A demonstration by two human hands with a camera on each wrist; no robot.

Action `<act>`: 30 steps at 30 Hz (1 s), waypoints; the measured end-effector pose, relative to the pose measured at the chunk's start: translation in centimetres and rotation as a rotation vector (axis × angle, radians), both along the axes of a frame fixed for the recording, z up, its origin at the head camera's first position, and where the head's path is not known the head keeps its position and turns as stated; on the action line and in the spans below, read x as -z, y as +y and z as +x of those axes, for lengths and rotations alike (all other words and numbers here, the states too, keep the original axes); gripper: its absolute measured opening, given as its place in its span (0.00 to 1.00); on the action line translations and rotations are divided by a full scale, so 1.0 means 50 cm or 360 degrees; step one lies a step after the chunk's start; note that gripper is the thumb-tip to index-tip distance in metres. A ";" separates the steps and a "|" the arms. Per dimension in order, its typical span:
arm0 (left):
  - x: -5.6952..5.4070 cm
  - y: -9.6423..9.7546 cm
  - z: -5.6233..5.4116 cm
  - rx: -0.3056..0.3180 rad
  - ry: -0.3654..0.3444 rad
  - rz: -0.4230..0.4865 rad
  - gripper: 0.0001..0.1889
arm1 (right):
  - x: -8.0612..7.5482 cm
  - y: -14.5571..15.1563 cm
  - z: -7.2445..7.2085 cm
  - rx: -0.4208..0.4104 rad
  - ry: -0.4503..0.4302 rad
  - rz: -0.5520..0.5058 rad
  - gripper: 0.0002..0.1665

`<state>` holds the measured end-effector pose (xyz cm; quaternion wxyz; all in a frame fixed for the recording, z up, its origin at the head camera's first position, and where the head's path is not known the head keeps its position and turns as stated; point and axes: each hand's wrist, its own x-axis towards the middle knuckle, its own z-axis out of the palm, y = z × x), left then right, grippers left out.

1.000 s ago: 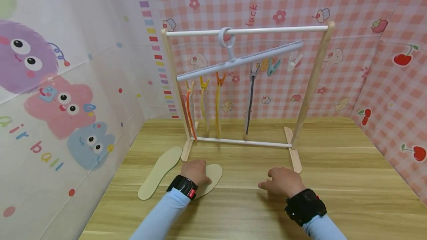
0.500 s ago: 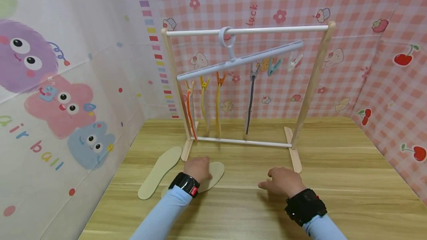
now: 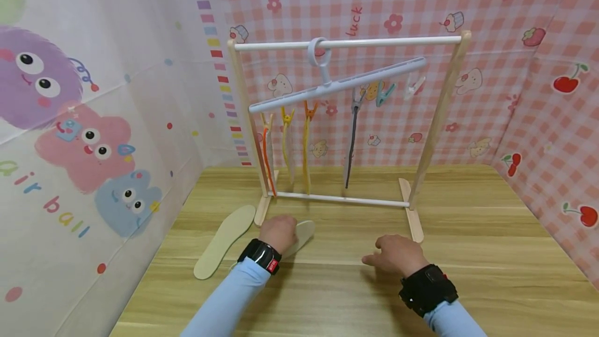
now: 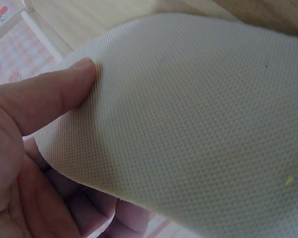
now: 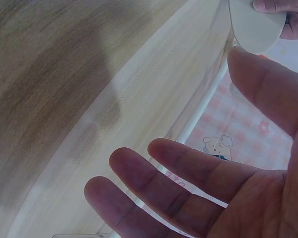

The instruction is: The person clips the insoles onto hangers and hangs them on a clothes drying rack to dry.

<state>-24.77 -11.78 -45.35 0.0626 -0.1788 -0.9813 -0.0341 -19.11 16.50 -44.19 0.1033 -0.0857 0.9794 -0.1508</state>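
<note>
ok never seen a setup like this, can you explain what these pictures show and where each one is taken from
There is no machine here: a person works bare-handed. The wide view comes from a camera worn on the head; each close-up comes from one on a wrist. The left hand pinches a pale cream, foot-shaped insole, thumb on one face, fingers behind. The right hand holds nothing, fingers relaxed. Another cream insole lies flat on the wood-grain table. Beyond stands a rack of pale wood and white rods, carrying a tilted grey-blue plastic hanger. Below it hang coloured clips, four of them holding thin flat pieces.
</note>
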 end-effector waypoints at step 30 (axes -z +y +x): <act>-0.053 0.030 0.002 0.0112 0.0294 0.0143 0.13 | 0.001 0.007 0.003 -0.0010 -0.0030 -0.0035 0.33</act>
